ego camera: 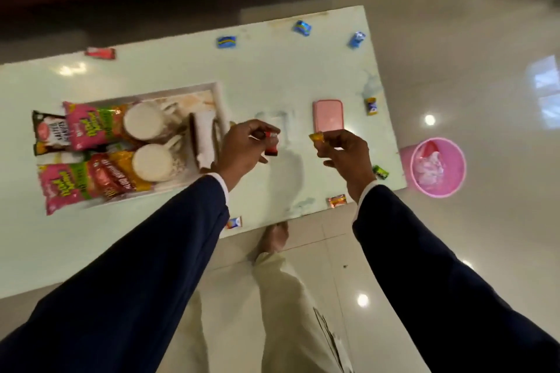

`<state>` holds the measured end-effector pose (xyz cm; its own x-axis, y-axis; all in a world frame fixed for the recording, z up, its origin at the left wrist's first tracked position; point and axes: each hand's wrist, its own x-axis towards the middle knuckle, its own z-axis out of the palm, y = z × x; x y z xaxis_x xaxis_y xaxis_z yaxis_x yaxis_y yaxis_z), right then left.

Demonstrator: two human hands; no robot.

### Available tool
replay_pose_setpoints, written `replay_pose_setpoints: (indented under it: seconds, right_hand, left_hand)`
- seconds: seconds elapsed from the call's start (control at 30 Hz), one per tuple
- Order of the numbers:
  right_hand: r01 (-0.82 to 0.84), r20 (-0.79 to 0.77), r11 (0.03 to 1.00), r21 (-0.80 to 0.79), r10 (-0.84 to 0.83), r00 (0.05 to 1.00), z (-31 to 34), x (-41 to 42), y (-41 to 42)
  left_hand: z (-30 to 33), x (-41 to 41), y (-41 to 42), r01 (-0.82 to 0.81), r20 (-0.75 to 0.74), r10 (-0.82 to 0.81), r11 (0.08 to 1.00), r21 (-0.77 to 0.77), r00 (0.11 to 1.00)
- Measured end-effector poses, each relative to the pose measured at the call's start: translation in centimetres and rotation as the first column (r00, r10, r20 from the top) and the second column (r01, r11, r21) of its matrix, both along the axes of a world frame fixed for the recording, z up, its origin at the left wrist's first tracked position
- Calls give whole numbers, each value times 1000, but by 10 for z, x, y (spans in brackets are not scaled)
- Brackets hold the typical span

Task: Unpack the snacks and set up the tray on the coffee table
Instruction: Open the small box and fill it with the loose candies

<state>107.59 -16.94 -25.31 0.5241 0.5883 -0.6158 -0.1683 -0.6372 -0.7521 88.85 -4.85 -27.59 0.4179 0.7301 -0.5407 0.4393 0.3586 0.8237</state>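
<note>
Snacks fill the tray (222, 106) at frame left on the bench (272, 70); the left grip (242, 148) pinches a red wrapper (271, 142), the right grip (348, 154) pinches what looks like an orange candy (317, 138).

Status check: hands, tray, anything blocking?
Left hand pinches red candy; right hand pinches orange candy. Tray holds snack bags, two cups. Loose candies scattered, nothing blocking.
</note>
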Motion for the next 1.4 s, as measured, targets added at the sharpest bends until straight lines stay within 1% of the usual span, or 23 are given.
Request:
replay_pose_setpoints:
  seconds: [0.07,0.13,0.23,0.3,0.4,0.5,0.57,0.63,0.7,0.77,0.83,0.87,0.93,0.97,1.03,1.1,1.17,1.2,1.3,1.4]
  right_hand:
    - [-36,105,998,-55,42,994,-9,22,5]
    - [-85,139,992,-89,97,986,-20,34,14]
    - [-155,125,982,-107,168,978,-32,34,28]
    - [-184,116,978,-103,195,974,-39,29,37]
    - [-222,88,971,-87,230,969,-46,18,48]
    - [-220,90,973,-68,225,970,-49,8,54]
    - [-207,113,975,-75,215,970,-51,5,53]
    - [-223,166,969,-107,239,957,-52,-1,54]
    - [-240,243,959,-148,271,932,-50,-4,54]
    - [-260,253,956,-137,288,924,-46,-15,56]
    - [-270,250,956,-114,291,923,-40,-30,59]
    - [-267,248,958,-104,285,926,-36,-38,61]
    - [-279,219,957,-77,289,932,-28,-66,73]
    - [-309,214,949,-62,315,925,-24,-83,83]
    - [-385,224,923,-28,381,897,-17,-118,109]
    - [-473,232,881,24,456,859,-10,-167,141]
    - [-561,244,825,72,530,812,-4,-221,175]
    - [-597,243,797,93,563,790,-3,-245,189]
    - [-699,230,705,122,665,710,-6,-330,231]
    - [-761,254,633,141,720,646,-11,-405,264]
  left_hand:
    - [-4,34,4,-15,-85,23,996,93,996]
    - [-12,58,8,-2,-174,33,985,171,984]
    - [-29,70,12,8,-322,49,985,173,946]
    - [-39,69,12,-3,-365,59,989,151,929]
    - [-49,58,9,-13,-388,76,987,163,919]
    - [-53,39,6,17,-395,92,964,265,914]
    - [-50,26,1,14,-371,104,953,302,923]
    - [-46,7,-4,4,-338,107,950,311,935]
    - [-45,-11,-8,-31,-282,104,968,250,954]
    - [-41,-35,-7,-78,-234,118,982,174,965]
    - [-34,-61,-6,-112,-156,133,984,141,979]
    - [-29,-71,-5,-111,-116,130,981,160,985]
    - [-13,-101,1,-110,-49,126,962,249,991]
    - [-5,-118,7,-124,-6,131,950,286,991]
    - [11,-154,20,-127,42,120,905,406,992]
    - [23,-201,38,-128,18,139,844,520,990]
    - [24,-255,59,-168,-45,233,807,566,971]
    - [22,-279,66,-197,-89,296,801,566,951]
    - [7,-373,85,-324,-215,485,794,515,848]
    - [-12,-459,99,-368,-322,542,805,466,776]
